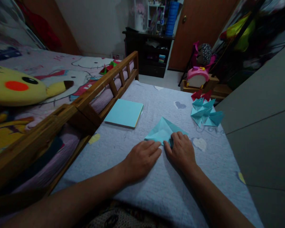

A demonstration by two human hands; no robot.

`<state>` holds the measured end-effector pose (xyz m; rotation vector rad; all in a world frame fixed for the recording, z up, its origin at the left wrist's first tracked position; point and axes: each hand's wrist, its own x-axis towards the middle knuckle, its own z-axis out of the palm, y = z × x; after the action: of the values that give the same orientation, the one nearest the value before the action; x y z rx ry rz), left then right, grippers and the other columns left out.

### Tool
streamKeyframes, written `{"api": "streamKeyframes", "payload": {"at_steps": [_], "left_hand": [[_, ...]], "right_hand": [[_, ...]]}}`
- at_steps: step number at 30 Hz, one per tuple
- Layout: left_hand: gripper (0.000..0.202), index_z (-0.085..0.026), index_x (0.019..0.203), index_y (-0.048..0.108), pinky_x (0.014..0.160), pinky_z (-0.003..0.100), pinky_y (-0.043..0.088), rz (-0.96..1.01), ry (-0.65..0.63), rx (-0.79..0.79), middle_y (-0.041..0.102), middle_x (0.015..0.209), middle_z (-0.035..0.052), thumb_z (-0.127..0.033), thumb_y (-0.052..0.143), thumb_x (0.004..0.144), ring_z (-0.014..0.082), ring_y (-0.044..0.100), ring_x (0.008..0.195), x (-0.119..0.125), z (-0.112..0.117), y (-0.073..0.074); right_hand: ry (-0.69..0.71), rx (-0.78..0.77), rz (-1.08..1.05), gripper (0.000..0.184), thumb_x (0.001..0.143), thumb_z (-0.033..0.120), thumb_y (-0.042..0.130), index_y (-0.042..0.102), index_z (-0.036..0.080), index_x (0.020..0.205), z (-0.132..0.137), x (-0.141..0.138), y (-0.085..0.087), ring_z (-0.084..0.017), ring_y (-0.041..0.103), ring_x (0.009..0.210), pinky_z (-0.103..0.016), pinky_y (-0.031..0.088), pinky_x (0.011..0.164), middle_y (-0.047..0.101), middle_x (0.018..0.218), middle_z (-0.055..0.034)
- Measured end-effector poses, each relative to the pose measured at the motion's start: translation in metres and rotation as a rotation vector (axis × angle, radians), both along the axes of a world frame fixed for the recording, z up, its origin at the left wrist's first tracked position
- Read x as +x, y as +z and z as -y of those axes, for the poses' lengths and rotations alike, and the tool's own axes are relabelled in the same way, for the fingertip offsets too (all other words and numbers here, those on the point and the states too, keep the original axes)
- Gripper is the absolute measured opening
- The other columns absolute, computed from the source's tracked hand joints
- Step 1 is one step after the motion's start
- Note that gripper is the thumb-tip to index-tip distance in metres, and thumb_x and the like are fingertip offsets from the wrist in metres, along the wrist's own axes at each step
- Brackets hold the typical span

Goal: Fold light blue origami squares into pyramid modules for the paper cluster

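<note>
1. Blue paper (pixel 161 129): partly folded, lying on the heart-print sheet (pixel 133 190) straight ahead of me, one corner pointing away, near edge under my fingers.
2. Left hand (pixel 141 161): fingers bent, tips at the paper's near-left edge. Can't tell from my feed whether it's pinching or just pressing.
3. Right hand (pixel 182 151): fingers curled over the paper's right part, thumb at the near edge, close to the left fingertips. Grip or press, can't tell.
4. Handling, my guess: very light, thin, creases easily, tears if yanked; likely slides on cloth. Soft backing probably makes sharp creases harder.
5. Hold: I'd take edges and folded layers between thumb and fingertips, light pressure, one hand steadying. Avoid crushing the middle or far corner.
6. Nearby: square paper stack (pixel 124 113) left, apart from the hands; folded blue pieces (pixel 204 112) right, red pieces (pixel 200 95) just behind them. Wooden rail (pixel 111 81) beyond the stack.
</note>
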<state>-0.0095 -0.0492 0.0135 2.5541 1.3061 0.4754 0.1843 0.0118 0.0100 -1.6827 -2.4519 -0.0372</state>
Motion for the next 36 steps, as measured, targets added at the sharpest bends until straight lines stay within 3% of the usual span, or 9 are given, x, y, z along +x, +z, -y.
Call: {"api": "streamKeyframes", "payload": {"at_steps": [4,10,15,18,36], "left_hand": [[0.051,-0.017,0.146,0.044,0.118,0.047,0.037,0.0,-0.128,-0.027,0.044,0.155,0.0153,-0.025,0.054,0.097,0.0305,0.038,0.145,0.012,0.004,-0.009],[0.073,-0.012,0.153,0.03,0.121,0.047,0.029,-0.09,-0.053,-0.078,0.034,0.16,0.0193,-0.045,0.06,0.095,0.0319,0.029,0.15,0.009,0.004,-0.019],[0.082,-0.018,0.156,0.023,0.123,0.045,0.023,-0.103,-0.048,-0.125,0.028,0.163,0.0166,-0.055,0.06,0.093,0.0297,0.025,0.152,0.005,0.006,-0.019],[0.086,-0.021,0.157,0.02,0.124,0.045,0.02,-0.11,-0.06,-0.153,0.025,0.165,0.0153,-0.058,0.06,0.092,0.0292,0.024,0.152,0.003,0.005,-0.019],[0.088,-0.017,0.158,0.015,0.126,0.045,0.015,-0.211,-0.048,-0.167,0.018,0.166,0.0161,-0.065,0.052,0.094,0.0284,0.017,0.154,-0.015,0.007,-0.017]], "right_hand": [[0.005,0.001,-0.005,0.015,0.095,0.031,0.053,0.059,0.018,0.09,-0.002,0.001,-0.002,-0.026,0.052,0.087,-0.036,0.036,0.078,0.061,0.092,-0.0103],[0.005,-0.004,0.0,0.015,0.095,0.03,0.052,0.059,0.018,0.088,-0.003,0.002,-0.001,-0.026,0.053,0.087,-0.035,0.036,0.078,0.061,0.091,-0.01],[0.018,-0.006,0.002,0.016,0.095,0.031,0.052,0.058,0.018,0.09,-0.003,0.003,-0.002,-0.026,0.053,0.086,-0.035,0.036,0.078,0.06,0.091,-0.0095],[0.024,-0.007,0.001,0.015,0.095,0.031,0.052,0.058,0.018,0.09,-0.003,0.004,-0.003,-0.026,0.052,0.087,-0.035,0.035,0.078,0.06,0.091,-0.0094],[0.036,0.021,0.007,0.014,0.094,0.03,0.055,0.059,0.018,0.09,-0.002,0.005,-0.004,-0.025,0.051,0.085,-0.034,0.034,0.077,0.059,0.089,-0.0078]]}}
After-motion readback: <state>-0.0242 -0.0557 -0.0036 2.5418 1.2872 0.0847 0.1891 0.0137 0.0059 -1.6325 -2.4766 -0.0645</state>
